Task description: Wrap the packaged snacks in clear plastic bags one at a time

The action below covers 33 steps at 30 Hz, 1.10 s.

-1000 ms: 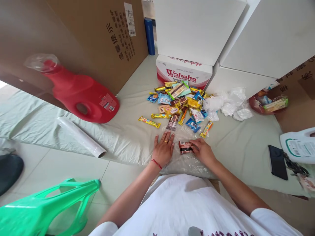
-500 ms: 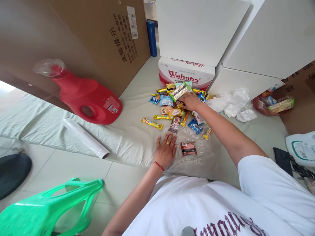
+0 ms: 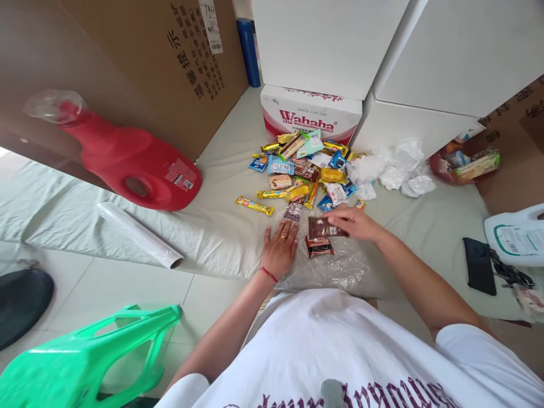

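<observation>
Beyond the snack pile, well past the fingers, a white and red carton [image 3: 312, 116] reads "Wahaha" in big red letters, with a line of small print above it too fine to make out. Far off to the left of the fingers, the tall brown cardboard box [image 3: 170, 62] carries a column of black Chinese characters, "温馨提示", beside a white barcode sticker [image 3: 211, 25] whose print is unreadable. The snack wrappers' lettering is too small to read.

pale floor sheet [image 3: 221, 226] under snack pile [image 3: 304, 170], red jug [image 3: 136, 164]
</observation>
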{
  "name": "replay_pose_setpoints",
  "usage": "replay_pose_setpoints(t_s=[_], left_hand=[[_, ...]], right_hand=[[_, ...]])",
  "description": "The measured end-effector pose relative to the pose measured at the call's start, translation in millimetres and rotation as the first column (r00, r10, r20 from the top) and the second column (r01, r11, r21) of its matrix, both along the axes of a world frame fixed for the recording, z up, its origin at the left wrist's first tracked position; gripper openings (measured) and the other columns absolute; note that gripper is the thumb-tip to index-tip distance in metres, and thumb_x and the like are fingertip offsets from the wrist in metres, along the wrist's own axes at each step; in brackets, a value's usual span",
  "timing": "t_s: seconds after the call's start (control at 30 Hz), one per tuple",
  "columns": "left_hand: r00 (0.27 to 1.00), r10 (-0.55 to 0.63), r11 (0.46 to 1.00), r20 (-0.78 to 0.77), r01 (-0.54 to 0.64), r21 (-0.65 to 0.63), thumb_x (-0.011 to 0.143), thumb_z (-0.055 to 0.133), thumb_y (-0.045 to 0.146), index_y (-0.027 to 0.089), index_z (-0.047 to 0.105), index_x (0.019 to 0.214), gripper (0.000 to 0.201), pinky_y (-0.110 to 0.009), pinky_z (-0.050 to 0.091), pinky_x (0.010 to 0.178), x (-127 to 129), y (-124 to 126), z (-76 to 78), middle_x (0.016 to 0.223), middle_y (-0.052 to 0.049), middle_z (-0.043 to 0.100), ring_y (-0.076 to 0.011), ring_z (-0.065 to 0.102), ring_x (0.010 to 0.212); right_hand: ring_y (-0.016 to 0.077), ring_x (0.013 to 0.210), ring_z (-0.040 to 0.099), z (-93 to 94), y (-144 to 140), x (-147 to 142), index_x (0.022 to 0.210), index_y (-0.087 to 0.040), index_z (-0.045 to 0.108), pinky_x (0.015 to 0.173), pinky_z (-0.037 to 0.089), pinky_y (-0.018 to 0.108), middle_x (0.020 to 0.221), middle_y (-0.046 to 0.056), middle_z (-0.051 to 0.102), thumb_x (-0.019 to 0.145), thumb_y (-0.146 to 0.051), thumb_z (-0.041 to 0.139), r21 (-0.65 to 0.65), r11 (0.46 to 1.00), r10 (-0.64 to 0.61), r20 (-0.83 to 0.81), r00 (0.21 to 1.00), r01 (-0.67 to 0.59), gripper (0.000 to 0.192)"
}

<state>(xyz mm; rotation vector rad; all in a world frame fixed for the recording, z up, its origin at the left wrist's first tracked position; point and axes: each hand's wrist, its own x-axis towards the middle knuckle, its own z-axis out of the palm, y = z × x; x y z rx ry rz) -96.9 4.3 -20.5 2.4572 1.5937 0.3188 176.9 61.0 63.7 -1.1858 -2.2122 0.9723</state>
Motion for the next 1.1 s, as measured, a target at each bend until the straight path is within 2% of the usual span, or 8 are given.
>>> replay_pose_setpoints(t_s=[0.1, 0.2, 0.4, 0.53, 0.67, 0.8, 0.93, 1.1], left_hand=[[1.0, -0.004, 1.0, -0.009, 0.004, 0.001, 0.107, 0.03, 0.033, 0.023, 0.044, 0.157, 0.053, -0.063, 0.02, 0.125, 0, 2, 1.3, 0.164, -0.012, 0.041, -0.0286, 0.037, 0.153], [1.0, 0.009, 1.0, -0.006, -0.009, 0.0, 0.106, 0.031, 0.032, 0.023, 0.046, 0.155, 0.052, -0.062, 0.022, 0.124, 0, 2, 0.4, 0.164, -0.012, 0.04, -0.0292, 0.037, 0.153], [0.995, 0.005, 0.999, 0.098, -0.008, 0.034, 0.106, 0.03, 0.03, 0.019, 0.048, 0.152, 0.051, -0.06, 0.033, 0.119, -10, 13, -6.0, 0.164, -0.015, 0.041, -0.031, 0.039, 0.151], [0.965, -0.063, 0.976, 0.254, 0.007, 0.218, 0.102, 0.04, 0.024, 0.017, 0.056, 0.142, 0.044, -0.059, 0.041, 0.117, -36, 7, 1.1, 0.153, -0.018, 0.053, -0.0322, 0.042, 0.149], [0.867, -0.413, 0.875, 0.278, 0.294, 0.384, 0.096, 0.058, 0.029, 0.024, 0.057, 0.136, 0.041, -0.058, 0.047, 0.114, -63, -34, 7.5, 0.14, -0.014, 0.063, -0.0327, 0.048, 0.145], [0.733, -0.662, 0.739, 0.159, 0.601, 0.305, 0.094, 0.066, 0.028, 0.024, 0.064, 0.118, 0.025, -0.057, 0.046, 0.116, -77, -65, -4.6, 0.139, -0.012, 0.065, -0.0332, 0.046, 0.148], [0.753, -0.585, 0.81, 0.302, 0.562, 0.168, 0.098, 0.055, 0.014, 0.023, 0.067, 0.111, 0.02, -0.049, 0.045, 0.118, -88, -59, -8.7, 0.13, -0.009, 0.073, -0.0244, 0.058, 0.137], [0.847, -0.134, 0.91, 0.515, 0.311, -0.275, 0.102, 0.048, 0.037, 0.021, 0.07, 0.101, 0.027, -0.03, 0.059, 0.081, -90, -16, 17.5, 0.098, -0.007, 0.079, -0.0187, 0.075, 0.09]], right_hand=[[0.0218, 0.092, 0.061, -23.4, -29, -18, 0.117, -0.021, 0.079, 0.092, 0.045, 0.038, 0.095, 0.009, 0.074, 0.107, -0.049, 0.043, 0.032, 0.997, 0.068, 0.186, 0.98, -0.075, 0.047], [0.0279, 0.107, 0.054, -33.0, -44, -26, 0.123, -0.022, 0.076, 0.099, 0.041, 0.044, 0.113, 0.014, 0.069, 0.105, -0.048, 0.046, 0.171, 0.984, -0.12, 0.389, 0.913, 0.056, 0.044], [0.0359, 0.133, 0.043, -36.2, -56, -33, 0.146, -0.017, 0.056, 0.116, 0.028, 0.057, 0.13, 0.017, 0.064, 0.092, -0.055, 0.068, 0.234, 0.963, 0.01, 0.461, 0.887, -0.133, 0.067], [0.0363, 0.137, 0.042, -30.9, -71, -19, 0.151, -0.015, 0.049, 0.119, 0.027, 0.062, 0.143, 0.02, 0.056, 0.092, -0.052, 0.07, 0.287, 0.954, -0.024, 0.371, 0.928, -0.09, 0.073], [0.0316, 0.133, 0.047, -28.5, -121, 23, 0.147, -0.02, 0.053, 0.112, 0.042, 0.055, 0.139, 0.017, 0.057, 0.096, -0.043, 0.065, 0.278, 0.948, 0.085, 0.245, 0.966, -0.154, 0.057], [0.0287, 0.132, 0.051, -61.5, -173, 55, 0.138, -0.022, 0.062, 0.107, 0.05, 0.051, 0.138, 0.016, 0.06, 0.097, -0.032, 0.064, 0.204, 0.955, 0.167, 0.222, 0.961, -0.213, 0.042], [0.0232, 0.12, 0.061, -88.0, -183, 59, 0.112, -0.024, 0.072, 0.104, 0.052, 0.046, 0.121, 0.011, 0.07, 0.103, -0.03, 0.057, 0.219, 0.973, 0.075, -0.015, 0.997, -0.07, 0.019], [0.0193, 0.091, 0.066, -57.7, -138, 55, 0.094, -0.02, 0.067, 0.085, 0.054, 0.035, 0.094, 0.008, 0.071, 0.108, -0.039, 0.043, -0.009, 0.999, -0.035, -0.048, 0.998, 0.035, 0.033]])
